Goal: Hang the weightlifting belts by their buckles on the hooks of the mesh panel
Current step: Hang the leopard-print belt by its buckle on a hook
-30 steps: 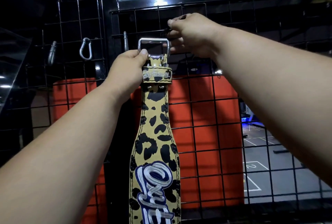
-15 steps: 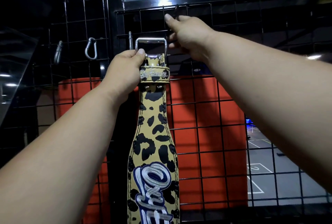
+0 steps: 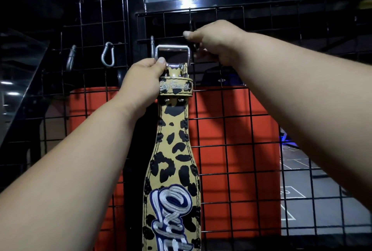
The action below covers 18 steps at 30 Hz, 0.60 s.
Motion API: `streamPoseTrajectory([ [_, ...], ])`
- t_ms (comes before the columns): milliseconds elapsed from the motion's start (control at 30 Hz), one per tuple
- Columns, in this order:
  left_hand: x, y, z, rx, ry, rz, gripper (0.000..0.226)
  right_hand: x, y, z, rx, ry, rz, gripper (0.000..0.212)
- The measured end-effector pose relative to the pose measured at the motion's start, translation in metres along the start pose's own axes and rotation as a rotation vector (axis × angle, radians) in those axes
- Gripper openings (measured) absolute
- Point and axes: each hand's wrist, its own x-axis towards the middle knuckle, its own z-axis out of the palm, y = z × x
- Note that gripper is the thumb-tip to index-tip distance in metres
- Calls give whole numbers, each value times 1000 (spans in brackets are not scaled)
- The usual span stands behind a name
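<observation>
L grip (image 3: pixel 144 78) pinches the leopard belt (image 3: pixel 173 162) just under its buckle (image 3: pixel 172 54) – R grip (image 3: pixel 213 43), beside the buckle, holds a dark hook (image 3: pixel 193 27) on the mesh panel (image 3: pixel 261 120).

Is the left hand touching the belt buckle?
Touching. The head view shows the left hand with its thumb pressed on the silver buckle atop the leopard-print belt.

Leopard-print belt (image 3: pixel 173 150) in tan and black against black mesh panel (image 3: pixel 261 110).

Silver buckle (image 3: pixel 172 49) on top; blue-and-white embroidered lettering (image 3: pixel 171 210) lower down, black stitching along the edges. Orange-red pad (image 3: pixel 237 134) behind the wire. Silver carabiners (image 3: pixel 108 54) at left. Grey floor (image 3: pixel 306 210) with white lines.
</observation>
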Motion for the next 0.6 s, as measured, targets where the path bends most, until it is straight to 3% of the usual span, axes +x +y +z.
streamPoseTrajectory([
  [500, 9, -2, -4, -13, -23, -1, 47, -5, -4, -14, 47, -154, 65, 29],
  [600, 9, -2, -4, -16, -32, 0, 54, -6, -5, -13, 14, -144, 58, 20],
])
